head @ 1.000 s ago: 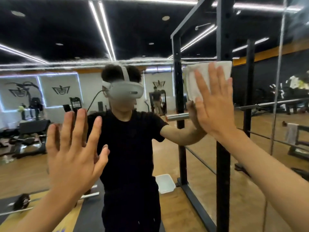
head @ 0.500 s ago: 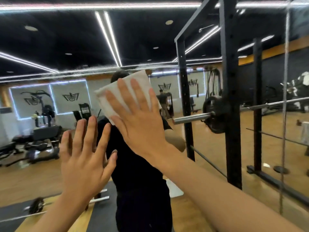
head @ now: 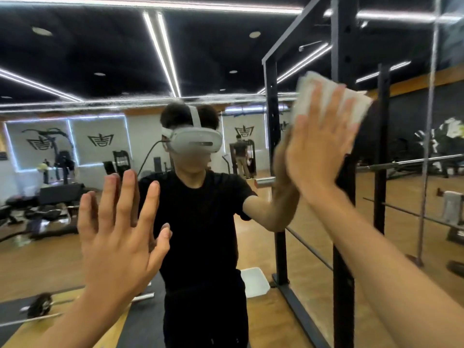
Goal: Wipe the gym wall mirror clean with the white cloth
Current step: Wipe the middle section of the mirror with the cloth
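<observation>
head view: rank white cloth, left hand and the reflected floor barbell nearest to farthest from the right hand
1. white cloth: pressed under the right hand, upper right.
2. left hand: lower left, apart from it.
3. barbell: a reflection, far bottom left.

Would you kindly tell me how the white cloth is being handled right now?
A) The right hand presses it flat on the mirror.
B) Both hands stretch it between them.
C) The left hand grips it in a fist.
A: the right hand lies with straight fingers over the white cloth against the mirror, while the left hand is bare and spread.
</observation>
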A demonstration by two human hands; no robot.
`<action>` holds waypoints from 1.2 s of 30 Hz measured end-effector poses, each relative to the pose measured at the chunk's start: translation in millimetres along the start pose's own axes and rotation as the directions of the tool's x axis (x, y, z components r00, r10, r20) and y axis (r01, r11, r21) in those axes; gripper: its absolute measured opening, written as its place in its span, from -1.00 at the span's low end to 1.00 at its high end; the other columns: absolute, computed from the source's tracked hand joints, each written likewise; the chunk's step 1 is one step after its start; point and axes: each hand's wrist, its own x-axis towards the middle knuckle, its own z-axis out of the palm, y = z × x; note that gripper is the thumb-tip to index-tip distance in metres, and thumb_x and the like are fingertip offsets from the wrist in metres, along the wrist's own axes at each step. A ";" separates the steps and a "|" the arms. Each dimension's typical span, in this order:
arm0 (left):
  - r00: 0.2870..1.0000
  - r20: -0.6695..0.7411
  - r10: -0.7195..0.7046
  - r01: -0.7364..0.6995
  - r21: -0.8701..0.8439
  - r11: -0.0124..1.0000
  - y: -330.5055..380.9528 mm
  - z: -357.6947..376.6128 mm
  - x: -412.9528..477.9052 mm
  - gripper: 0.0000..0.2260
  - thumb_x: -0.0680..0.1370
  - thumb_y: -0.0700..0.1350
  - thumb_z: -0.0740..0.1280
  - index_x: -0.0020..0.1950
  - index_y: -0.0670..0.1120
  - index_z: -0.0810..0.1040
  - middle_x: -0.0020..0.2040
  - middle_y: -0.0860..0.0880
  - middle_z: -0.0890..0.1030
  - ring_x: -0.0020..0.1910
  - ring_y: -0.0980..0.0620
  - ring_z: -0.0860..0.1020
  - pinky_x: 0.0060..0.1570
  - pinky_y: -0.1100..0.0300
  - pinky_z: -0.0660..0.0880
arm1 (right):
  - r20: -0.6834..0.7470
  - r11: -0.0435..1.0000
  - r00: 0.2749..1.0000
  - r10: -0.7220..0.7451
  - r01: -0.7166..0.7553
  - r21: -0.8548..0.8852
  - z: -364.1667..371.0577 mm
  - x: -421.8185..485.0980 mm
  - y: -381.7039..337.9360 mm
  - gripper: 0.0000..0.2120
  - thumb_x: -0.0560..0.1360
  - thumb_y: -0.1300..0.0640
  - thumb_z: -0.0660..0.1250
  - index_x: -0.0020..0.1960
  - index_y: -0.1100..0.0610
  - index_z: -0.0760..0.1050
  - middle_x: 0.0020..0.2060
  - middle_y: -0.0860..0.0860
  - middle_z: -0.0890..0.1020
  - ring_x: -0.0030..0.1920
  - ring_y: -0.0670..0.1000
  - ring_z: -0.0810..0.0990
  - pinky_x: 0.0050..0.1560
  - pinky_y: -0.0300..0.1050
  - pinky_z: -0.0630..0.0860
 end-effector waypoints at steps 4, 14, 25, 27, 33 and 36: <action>1.000 0.005 0.000 0.000 -0.006 1.000 -1.5 -0.4 -1.8 -0.37 0.67 0.11 0.18 0.70 -0.10 0.22 0.71 -0.25 0.12 0.69 -0.30 0.10 0.54 -0.45 0.13 | 0.079 0.949 0.948 -0.310 0.304 0.080 9.9 -50.6 -113.0 -0.42 0.76 -0.11 -0.12 0.73 -0.03 -0.19 0.70 0.14 -0.20 0.68 0.22 -0.24 0.62 0.36 -0.22; 1.000 -0.002 0.021 -0.021 -0.059 0.998 -4.0 -0.1 -2.2 -0.37 0.68 0.13 0.15 0.71 -0.09 0.20 0.72 -0.21 0.07 0.71 -0.23 0.02 0.55 -0.42 0.09 | 0.119 0.784 0.776 -0.619 0.621 0.029 3.0 -26.2 -36.7 -0.47 0.76 -0.11 -0.05 0.71 -0.05 0.06 0.71 0.11 0.03 0.70 0.16 -0.09 0.63 0.35 -0.08; 0.999 0.031 -0.012 0.014 -0.052 0.999 0.4 0.6 -2.2 -0.40 0.70 0.11 0.18 0.70 -0.10 0.24 0.71 -0.25 0.11 0.69 -0.28 0.08 0.61 -0.36 0.02 | 0.004 0.999 1.000 0.009 -0.009 0.036 12.0 -43.8 -54.0 -0.44 0.77 -0.12 -0.08 0.72 -0.03 -0.12 0.71 0.13 -0.08 0.70 0.21 -0.14 0.63 0.40 -0.08; 1.000 0.029 -0.001 0.002 -0.051 0.999 -1.8 0.0 -2.5 -0.40 0.71 0.11 0.18 0.71 -0.10 0.22 0.71 -0.24 0.12 0.69 -0.28 0.10 0.61 -0.36 0.04 | 0.040 0.980 0.983 -0.179 0.175 0.095 18.1 -84.8 -92.6 -0.44 0.78 -0.09 -0.04 0.72 -0.03 -0.11 0.71 0.11 -0.12 0.70 0.18 -0.19 0.64 0.38 -0.14; 1.000 0.008 0.013 -0.013 -0.029 1.000 -4.0 -1.1 -3.5 -0.42 0.72 0.10 0.18 0.70 -0.12 0.23 0.70 -0.26 0.14 0.69 -0.29 0.11 0.61 -0.34 0.04 | 0.263 0.853 0.814 -0.519 0.515 0.090 24.8 -227.6 -50.6 -0.44 0.75 -0.09 0.00 0.72 -0.11 0.01 0.72 0.07 -0.06 0.70 0.20 -0.07 0.62 0.35 0.00; 1.000 0.000 0.010 -0.010 -0.023 1.000 -4.2 0.6 -3.7 -0.42 0.71 0.09 0.20 0.69 -0.13 0.26 0.70 -0.26 0.14 0.69 -0.28 0.10 0.61 -0.35 0.04 | 0.311 0.727 0.678 -0.666 0.683 0.069 23.2 -230.9 -7.6 -0.46 0.74 -0.12 -0.02 0.71 -0.15 0.01 0.72 0.03 -0.04 0.70 0.16 -0.03 0.63 0.28 -0.01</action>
